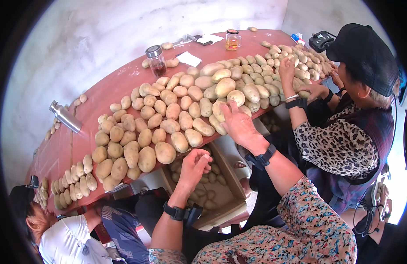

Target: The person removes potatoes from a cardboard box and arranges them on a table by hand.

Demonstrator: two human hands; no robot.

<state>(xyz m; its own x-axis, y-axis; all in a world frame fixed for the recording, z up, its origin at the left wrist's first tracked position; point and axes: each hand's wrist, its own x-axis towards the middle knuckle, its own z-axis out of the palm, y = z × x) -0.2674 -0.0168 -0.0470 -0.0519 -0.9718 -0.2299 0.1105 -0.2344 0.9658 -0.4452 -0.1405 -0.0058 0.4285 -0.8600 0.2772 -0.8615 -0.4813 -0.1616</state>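
Note:
My right hand [241, 125] is at the table's front edge, its fingers curled against a pale yellow potato [218, 111] in the pile. Part of that potato is covered by the fingers. My left hand [195, 166] hovers just off the edge with its fingers curled in; no object shows in it. Nearest to it are a potato [194, 137] and another potato [179, 141] by the table edge. Below the left hand, a cardboard box [227, 207] holds several more potatoes [210, 196].
Potatoes cover much of the red table [109, 86]. A steel bottle [65, 116], a lidded glass jar [156, 61] and a glass mug [232, 40] stand or lie behind them. One person [349, 136] handles potatoes at right; another person [64, 237] sits at left.

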